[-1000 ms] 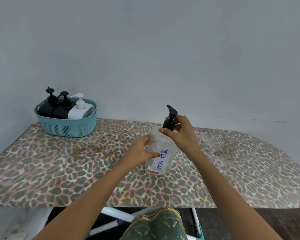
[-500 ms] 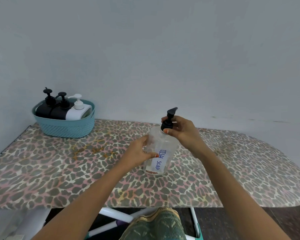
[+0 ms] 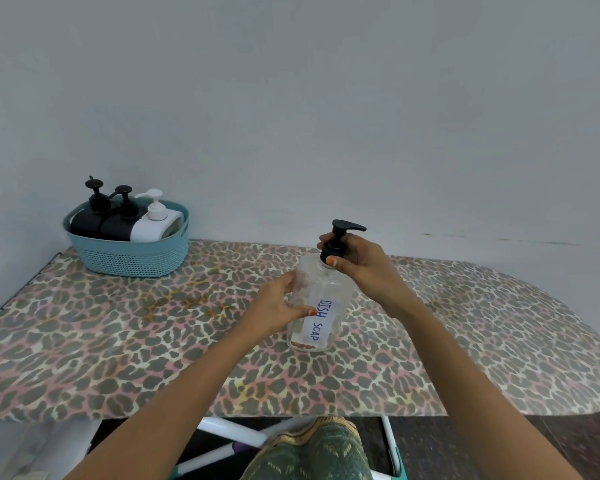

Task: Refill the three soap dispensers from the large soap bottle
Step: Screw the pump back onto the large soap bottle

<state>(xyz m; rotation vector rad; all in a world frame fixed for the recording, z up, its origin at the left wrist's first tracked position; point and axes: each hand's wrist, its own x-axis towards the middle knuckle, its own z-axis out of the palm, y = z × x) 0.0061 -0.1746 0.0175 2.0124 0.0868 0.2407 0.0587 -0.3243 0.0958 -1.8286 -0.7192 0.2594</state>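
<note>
A clear plastic bottle (image 3: 321, 292) with a "DISH SOAP" label stands on the leopard-print board (image 3: 118, 341) in the middle. My left hand (image 3: 274, 310) grips its body from the left. My right hand (image 3: 357, 261) pinches the collar of its black pump top (image 3: 336, 244), whose spout points right. Two black dispensers (image 3: 90, 220) (image 3: 120, 225) and a white dispenser (image 3: 155, 225) sit in a teal basket (image 3: 132, 256) at the back left.
A pale wall rises right behind the board. The board's rounded end runs off to the right. White frame legs and a dark floor show below the front edge, with patterned green cloth at the bottom centre.
The pump spout has swung from pointing left and up to pointing right as my right hand turned the collar. My left hand keeps holding the bottle.
</note>
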